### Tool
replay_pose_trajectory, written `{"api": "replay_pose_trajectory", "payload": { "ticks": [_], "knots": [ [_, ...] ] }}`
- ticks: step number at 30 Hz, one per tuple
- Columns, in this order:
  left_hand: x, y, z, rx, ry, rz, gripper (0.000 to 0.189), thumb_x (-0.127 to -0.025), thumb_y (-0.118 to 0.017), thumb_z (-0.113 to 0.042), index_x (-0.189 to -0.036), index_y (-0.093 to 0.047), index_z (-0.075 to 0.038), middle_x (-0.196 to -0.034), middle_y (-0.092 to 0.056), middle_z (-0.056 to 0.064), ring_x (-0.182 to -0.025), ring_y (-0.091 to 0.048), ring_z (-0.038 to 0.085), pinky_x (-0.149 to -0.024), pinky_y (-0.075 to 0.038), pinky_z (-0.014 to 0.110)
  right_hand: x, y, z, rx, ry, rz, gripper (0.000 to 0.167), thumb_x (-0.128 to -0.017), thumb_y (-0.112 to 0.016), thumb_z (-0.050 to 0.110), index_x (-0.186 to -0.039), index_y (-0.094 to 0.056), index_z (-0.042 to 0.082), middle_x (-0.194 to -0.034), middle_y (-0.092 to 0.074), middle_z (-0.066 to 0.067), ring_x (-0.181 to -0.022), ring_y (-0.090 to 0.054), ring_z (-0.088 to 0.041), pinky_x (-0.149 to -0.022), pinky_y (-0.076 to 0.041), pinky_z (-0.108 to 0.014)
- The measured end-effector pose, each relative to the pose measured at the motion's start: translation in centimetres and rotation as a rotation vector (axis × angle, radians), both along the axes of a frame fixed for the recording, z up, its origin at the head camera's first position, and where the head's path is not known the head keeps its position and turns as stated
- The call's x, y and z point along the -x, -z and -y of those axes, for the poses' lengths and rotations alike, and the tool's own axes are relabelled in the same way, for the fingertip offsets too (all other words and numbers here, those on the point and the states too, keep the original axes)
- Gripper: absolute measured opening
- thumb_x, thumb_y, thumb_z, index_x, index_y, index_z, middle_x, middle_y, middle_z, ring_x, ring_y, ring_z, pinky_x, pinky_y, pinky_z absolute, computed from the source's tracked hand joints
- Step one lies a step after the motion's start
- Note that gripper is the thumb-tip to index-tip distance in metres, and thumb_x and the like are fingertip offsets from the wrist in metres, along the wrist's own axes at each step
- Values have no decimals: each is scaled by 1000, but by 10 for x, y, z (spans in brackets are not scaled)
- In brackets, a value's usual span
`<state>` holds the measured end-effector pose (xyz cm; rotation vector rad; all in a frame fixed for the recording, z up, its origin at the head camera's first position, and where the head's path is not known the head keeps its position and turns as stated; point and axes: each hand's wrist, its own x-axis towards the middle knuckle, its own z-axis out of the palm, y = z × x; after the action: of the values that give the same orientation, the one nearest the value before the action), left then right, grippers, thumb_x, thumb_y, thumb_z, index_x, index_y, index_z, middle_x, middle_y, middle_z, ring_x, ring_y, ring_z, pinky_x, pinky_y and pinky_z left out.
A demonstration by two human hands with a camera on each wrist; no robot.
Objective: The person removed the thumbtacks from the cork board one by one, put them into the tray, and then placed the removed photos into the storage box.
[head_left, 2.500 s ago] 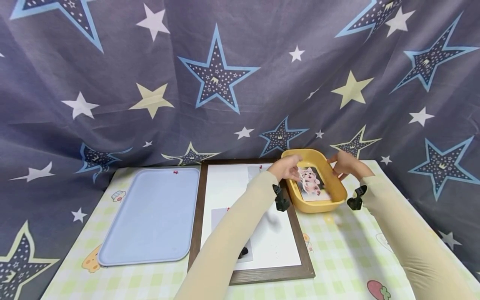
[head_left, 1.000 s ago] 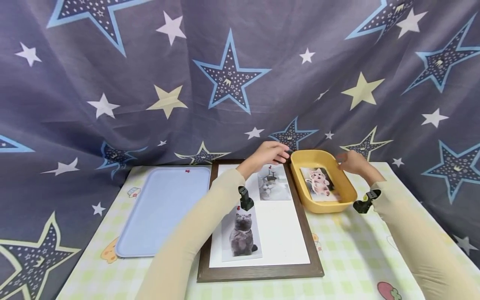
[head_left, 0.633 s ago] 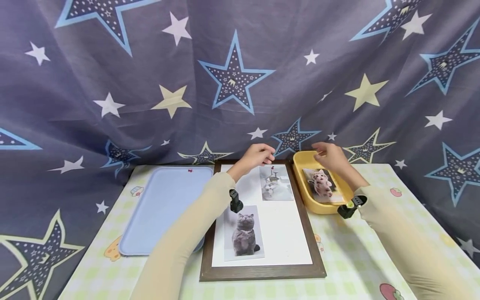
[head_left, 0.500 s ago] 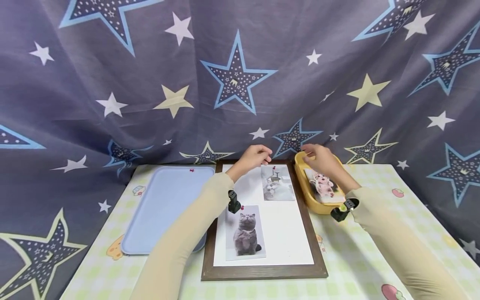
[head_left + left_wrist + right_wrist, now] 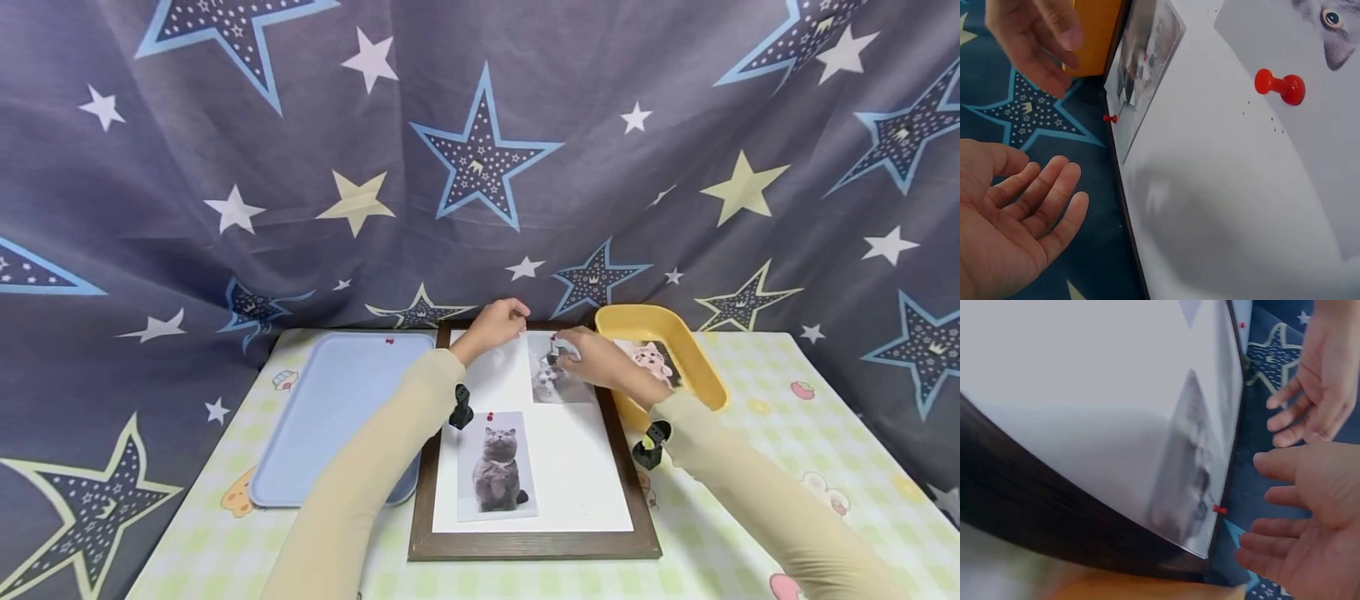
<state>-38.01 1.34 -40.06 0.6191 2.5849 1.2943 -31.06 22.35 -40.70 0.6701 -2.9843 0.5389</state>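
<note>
My left hand (image 5: 495,327) hovers over the top edge of a framed white board (image 5: 577,467), its fingers loosely bent and holding nothing in the left wrist view. My right hand (image 5: 603,360) is above the board's upper right corner, fingers apart and without anything between them in the right wrist view. Beneath it lies a pale cat photo (image 5: 549,388), partly hidden, with a red push pin (image 5: 1219,509) at its top. Lower on the board, a grey cat photo (image 5: 497,479) has another red push pin (image 5: 1280,86) at its top edge.
Right of the board stands a yellow basin (image 5: 701,367) with a kitten photo (image 5: 651,358) inside, partly covered by my right arm. At left lies a blue tray (image 5: 330,425) bearing one red push pin (image 5: 389,341). A star-patterned curtain (image 5: 315,108) hangs behind the table.
Both hands were at the yellow basin's rim. The left left it first and moved left over the board; the right then followed, crossing the basin to the pale cat photo.
</note>
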Motion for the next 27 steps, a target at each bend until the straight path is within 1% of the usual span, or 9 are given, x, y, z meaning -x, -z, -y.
{"api": "replay_pose_trajectory", "payload": {
  "ticks": [2, 5, 9, 12, 17, 21, 27],
  "knots": [
    [2, 4, -2, 13, -6, -4, 30, -103, -50, -10, -128, -63, -3, -110, -70, 16, -100, -71, 29, -82, -58, 32, -1, 6, 3, -28, 0, 40, 54, -98, -65, 16, -144, -50, -8, -141, -55, -31, -125, -58, -44, -105, -50, -56],
    [5, 9, -5, 13, -5, 6, 30, -100, -52, -8, -128, -63, -2, -110, -71, 17, -99, -71, 29, -82, -58, 32, -1, 12, 5, -77, 5, 96, 58, -100, -64, 21, -148, -46, -7, -145, -52, -31, -125, -59, -43, -105, -51, -55],
    [10, 15, -10, 29, 5, 14, 34, -97, -52, -6, -129, -64, 0, -112, -71, 17, -98, -69, 27, -80, -56, 30, 0, 18, 9, -148, 2, 114, 58, -102, -63, 26, -148, -47, -5, -147, -51, -30, -129, -57, -41, -108, -50, -53],
    [12, 17, -14, 39, 13, 17, 37, -95, -51, -4, -129, -64, 1, -111, -71, 17, -96, -68, 27, -77, -54, 28, 2, 20, 10, -186, 10, 131, 59, -102, -63, 29, -149, -47, -3, -150, -49, -29, -136, -52, -42, -112, -46, -53],
    [15, 21, -25, 46, -7, -7, 34, -92, -54, 0, -122, -69, 3, -110, -74, 19, -99, -69, 28, -75, -53, 22, 2, 24, 8, -217, 33, 182, 62, -103, -61, 34, -151, -45, -1, -154, -44, -28, -140, -47, -43, -115, -43, -55],
    [19, 26, -34, 56, -38, -25, 31, -91, -58, 1, -118, -73, 3, -110, -75, 17, -101, -69, 26, -76, -51, 19, 3, 24, 7, -249, 9, 182, 61, -102, -61, 36, -150, -48, 1, -154, -44, -29, -138, -49, -43, -114, -44, -54],
    [25, 34, -47, 66, -60, -40, 30, -88, -59, 3, -113, -75, 1, -106, -76, 14, -94, -69, 22, -74, -52, 18, 5, 24, 5, -265, -33, 173, 61, -101, -65, 34, -148, -50, 0, -153, -46, -29, -135, -53, -43, -111, -47, -53]
  ]
}}
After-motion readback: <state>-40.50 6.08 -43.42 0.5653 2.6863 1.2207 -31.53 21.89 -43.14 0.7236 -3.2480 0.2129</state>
